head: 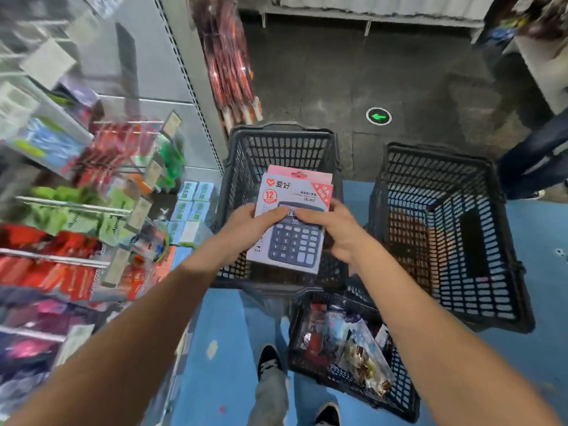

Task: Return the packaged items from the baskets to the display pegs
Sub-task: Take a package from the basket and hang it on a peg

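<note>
Both my hands hold a boxed calculator (292,216), a white and pink pack with a dark blue keypad picture, over the black basket (276,142) straight ahead. My left hand (249,226) grips its left edge, thumb on the front. My right hand (332,229) grips its right edge, fingers over the picture. A second pack seems to sit behind the front one. The display pegs (101,207) stick out from the rack on the left, hung with green and red packs.
A second black basket (445,229) stands on the right with little in it. A third basket (353,348) near my feet holds several packaged items. My shoes (270,358) stand on the blue floor. Another person's legs (534,161) are at far right.
</note>
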